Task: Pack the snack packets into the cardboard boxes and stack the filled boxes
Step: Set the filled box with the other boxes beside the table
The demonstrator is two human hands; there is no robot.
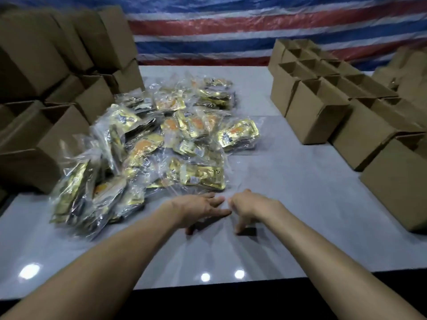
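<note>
Where a striped tarp (pixel 231 26) hangs behind, cardboard boxes (pixel 316 112) line the glossy table (pixel 288 181).

You can read no text here: the print on the snack packets (pixel 201 174) is too blurred to make out.

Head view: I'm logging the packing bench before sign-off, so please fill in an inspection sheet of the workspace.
Surface: glossy grey table, lamp reflections near its front edge.
Job's things: gold-foil snack packets in clear plastic bags, heaped left of centre; open cardboard boxes in rows at right; piled cardboard boxes at left.
Clutter: nothing seen.
Hands: left hand spread, fingers straight over the table; right hand beside it, fingers bent down to the table, grip unclear.
Cables: nothing seen.
Surroundings: red, white and blue striped tarpaulin behind the table.
</note>
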